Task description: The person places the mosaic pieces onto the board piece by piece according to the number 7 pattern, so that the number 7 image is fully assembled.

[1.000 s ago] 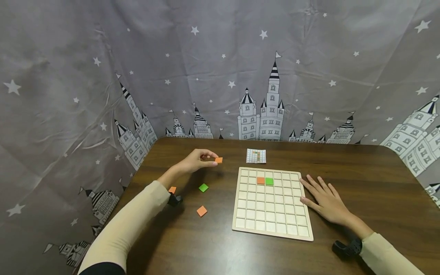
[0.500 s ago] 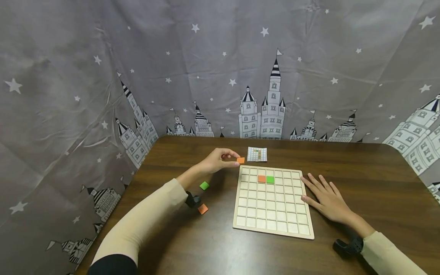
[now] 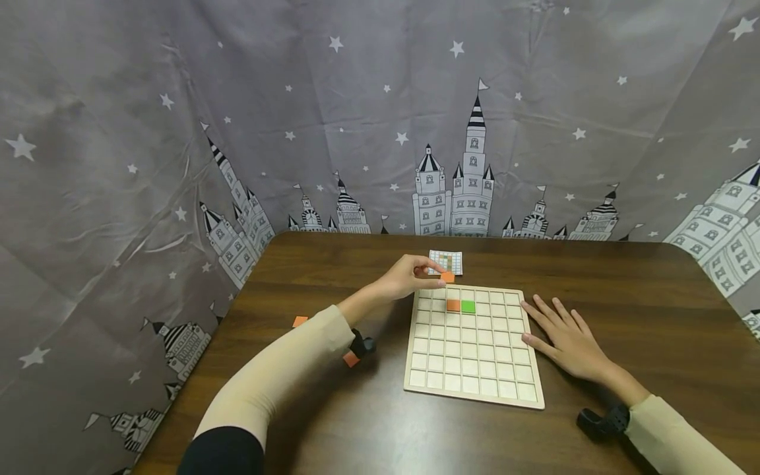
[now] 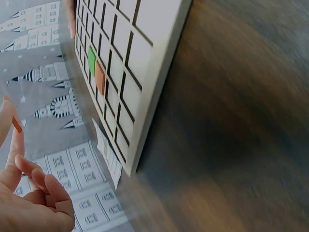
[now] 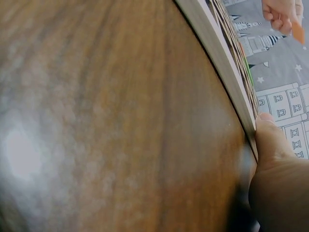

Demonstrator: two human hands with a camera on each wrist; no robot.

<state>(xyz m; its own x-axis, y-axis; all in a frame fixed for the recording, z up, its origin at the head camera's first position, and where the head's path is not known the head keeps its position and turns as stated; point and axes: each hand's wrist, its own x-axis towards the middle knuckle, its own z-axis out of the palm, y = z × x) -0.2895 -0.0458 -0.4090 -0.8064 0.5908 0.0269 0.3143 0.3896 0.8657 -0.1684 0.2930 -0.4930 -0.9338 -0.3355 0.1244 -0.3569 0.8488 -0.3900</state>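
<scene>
L. hand [image 3: 410, 277], pinching orange tile [image 3: 448, 278], has moved rightward to board's [image 3: 469, 349] upper edge, ctr. frame; tile not yet seated.

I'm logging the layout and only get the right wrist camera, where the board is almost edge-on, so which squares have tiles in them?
Observer: In the second row from the far edge of the board, an orange tile fills the third square from the left, with a green tile right beside it.
Operator: Any loose tiles on the table?
Observer: Two that I can see, left of the board: a far one and a near one, both orange.
Operator: And what's beyond the board?
Observer: A printed card, partly hidden by the left hand.
</scene>
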